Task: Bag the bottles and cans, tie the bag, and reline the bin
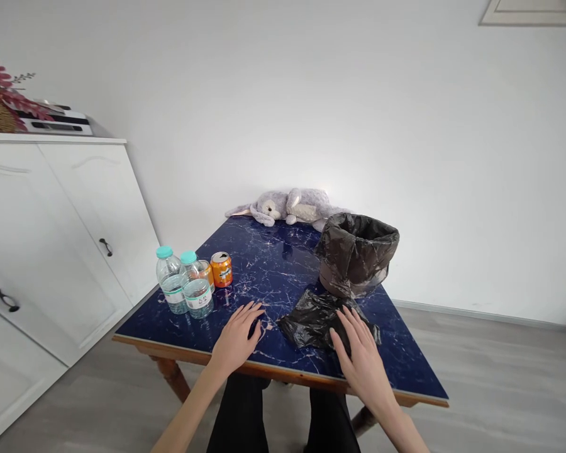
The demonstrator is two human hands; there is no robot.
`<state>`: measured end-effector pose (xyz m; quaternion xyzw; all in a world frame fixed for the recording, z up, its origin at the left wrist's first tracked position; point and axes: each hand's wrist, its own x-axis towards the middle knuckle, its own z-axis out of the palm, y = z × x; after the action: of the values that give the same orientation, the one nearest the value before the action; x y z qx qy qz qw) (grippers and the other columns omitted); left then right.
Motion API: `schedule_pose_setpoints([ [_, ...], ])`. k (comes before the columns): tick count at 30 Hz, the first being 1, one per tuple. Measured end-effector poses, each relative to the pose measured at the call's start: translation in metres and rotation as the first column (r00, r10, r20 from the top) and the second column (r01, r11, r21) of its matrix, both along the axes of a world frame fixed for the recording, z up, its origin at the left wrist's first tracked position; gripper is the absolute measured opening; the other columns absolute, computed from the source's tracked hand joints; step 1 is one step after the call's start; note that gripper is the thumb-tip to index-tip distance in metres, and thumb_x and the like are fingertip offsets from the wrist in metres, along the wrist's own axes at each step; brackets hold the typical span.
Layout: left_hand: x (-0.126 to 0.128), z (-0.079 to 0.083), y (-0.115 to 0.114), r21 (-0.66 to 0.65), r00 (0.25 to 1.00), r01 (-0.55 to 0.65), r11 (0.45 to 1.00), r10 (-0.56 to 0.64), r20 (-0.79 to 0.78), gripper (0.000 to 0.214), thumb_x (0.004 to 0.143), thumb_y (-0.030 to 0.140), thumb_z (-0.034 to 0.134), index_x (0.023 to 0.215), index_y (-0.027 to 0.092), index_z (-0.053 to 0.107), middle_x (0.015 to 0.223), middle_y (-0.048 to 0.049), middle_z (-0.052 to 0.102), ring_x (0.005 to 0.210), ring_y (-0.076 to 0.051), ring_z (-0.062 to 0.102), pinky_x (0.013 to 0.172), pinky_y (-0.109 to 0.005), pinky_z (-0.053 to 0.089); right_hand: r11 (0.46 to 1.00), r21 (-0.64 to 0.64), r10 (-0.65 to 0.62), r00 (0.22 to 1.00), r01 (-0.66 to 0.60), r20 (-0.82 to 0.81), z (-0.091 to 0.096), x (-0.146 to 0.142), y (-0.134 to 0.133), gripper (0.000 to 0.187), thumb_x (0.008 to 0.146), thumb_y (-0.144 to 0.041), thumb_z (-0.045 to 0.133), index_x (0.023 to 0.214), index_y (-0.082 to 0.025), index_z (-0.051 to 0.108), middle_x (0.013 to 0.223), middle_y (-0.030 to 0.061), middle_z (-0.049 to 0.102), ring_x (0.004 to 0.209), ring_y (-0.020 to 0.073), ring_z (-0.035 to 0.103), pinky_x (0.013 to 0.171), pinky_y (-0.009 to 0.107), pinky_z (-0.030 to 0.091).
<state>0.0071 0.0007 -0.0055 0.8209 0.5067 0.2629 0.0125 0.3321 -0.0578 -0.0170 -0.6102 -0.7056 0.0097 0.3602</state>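
My left hand [236,340] lies flat on the blue marbled table [273,264], fingers stretched out, holding nothing. My right hand [361,352] rests with spread fingers on the near edge of a crumpled black plastic bag [311,318] lying on the table. Just behind that bag stands a small bin lined with a black bag [356,251], its mouth open. To the left of my left hand stand two clear bottles with teal caps [183,283] and an orange drink can [221,269].
A grey plush animal [287,207] lies at the table's far edge against the white wall. A white cabinet [51,239] with dark handles stands to the left, with a basket of red foliage [0,104] on top. Grey floor surrounds the table.
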Motion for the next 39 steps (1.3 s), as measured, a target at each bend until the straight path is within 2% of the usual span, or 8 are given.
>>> schedule_pose_setpoints([
  [5,0.000,0.000,-0.001,0.029,1.000,-0.005,1.000,0.005,-0.001,0.037,0.107,0.030,0.044,0.136,0.026,0.067,0.149,-0.0024,0.067,0.146,-0.025,0.056,0.126,-0.050,0.044,0.999,-0.014,0.037,0.999,-0.037,0.001,0.008,0.012,0.004,0.059,0.110,-0.058,0.037,0.153,-0.022,0.056,0.165,0.0119,0.048,0.153,0.0314,0.045,0.123,0.051,0.043],
  [12,0.000,0.000,0.000,0.037,1.000,-0.004,0.999,0.004,0.013,0.036,0.107,0.030,0.045,0.134,0.025,0.068,0.148,-0.0027,0.068,0.144,-0.024,0.058,0.125,-0.050,0.046,0.976,-0.215,0.035,0.951,0.034,0.308,-0.025,-0.006,0.015,0.061,0.111,-0.059,0.032,0.167,-0.036,0.037,0.175,0.0044,0.030,0.163,0.0381,0.022,0.126,0.071,0.025],
  [20,0.001,0.005,-0.003,0.040,0.998,-0.005,0.999,0.003,0.058,0.037,0.106,0.030,0.046,0.133,0.028,0.070,0.146,-0.0009,0.069,0.143,-0.025,0.060,0.124,-0.050,0.046,0.974,-0.179,-0.060,0.923,0.137,0.379,-0.044,0.075,0.010,0.056,0.110,-0.045,0.026,0.160,-0.035,0.050,0.170,0.0024,0.042,0.161,0.0346,0.031,0.123,0.066,0.033],
  [23,0.001,0.005,-0.003,0.047,0.998,-0.005,0.999,0.002,0.059,0.036,0.105,0.029,0.047,0.132,0.027,0.071,0.146,-0.0018,0.069,0.142,-0.026,0.061,0.124,-0.051,0.047,0.973,-0.148,-0.136,0.958,0.176,0.251,-0.012,0.095,0.012,0.056,0.109,-0.051,0.027,0.134,-0.029,0.072,0.146,0.0096,0.068,0.145,0.0388,0.054,0.115,0.065,0.043],
  [26,0.001,0.007,-0.004,0.039,0.999,-0.005,0.999,0.003,0.044,0.036,0.105,0.028,0.046,0.132,0.026,0.070,0.146,-0.0033,0.069,0.142,-0.026,0.060,0.124,-0.052,0.047,0.949,0.052,-0.311,0.950,0.310,0.015,0.048,0.091,0.023,0.048,0.107,-0.054,0.039,0.124,-0.023,0.071,0.115,0.0143,0.078,0.108,0.0359,0.074,0.094,0.051,0.057],
  [29,0.000,0.007,-0.006,0.026,0.999,-0.016,1.000,0.015,0.032,0.036,0.105,0.027,0.046,0.133,0.026,0.070,0.147,-0.0035,0.069,0.143,-0.026,0.060,0.124,-0.051,0.047,0.933,0.295,-0.188,0.978,0.206,-0.086,0.110,0.079,0.045,0.045,0.105,-0.046,0.045,0.140,-0.021,0.060,0.145,0.0181,0.063,0.095,0.0261,0.075,0.079,0.039,0.060],
  [31,0.000,0.007,-0.006,0.022,0.999,-0.016,1.000,0.016,0.029,0.036,0.105,0.027,0.047,0.133,0.026,0.070,0.147,-0.0035,0.069,0.143,-0.026,0.060,0.123,-0.052,0.047,0.938,0.305,-0.167,0.986,0.166,-0.024,0.140,0.074,0.065,0.053,0.104,-0.043,0.048,0.153,-0.025,0.049,0.158,0.0178,0.051,0.084,0.0214,0.075,0.068,0.036,0.058],
  [39,-0.001,0.003,-0.006,0.046,0.999,-0.003,0.999,0.001,0.038,0.034,0.104,0.024,0.048,0.132,0.027,0.068,0.145,-0.0024,0.070,0.143,-0.025,0.060,0.123,-0.051,0.047,0.972,0.172,-0.194,0.955,0.157,0.225,0.169,0.065,0.135,0.039,0.103,-0.049,0.053,0.119,-0.017,0.070,0.117,0.0161,0.071,0.086,0.0295,0.072,0.074,0.042,0.055],
])
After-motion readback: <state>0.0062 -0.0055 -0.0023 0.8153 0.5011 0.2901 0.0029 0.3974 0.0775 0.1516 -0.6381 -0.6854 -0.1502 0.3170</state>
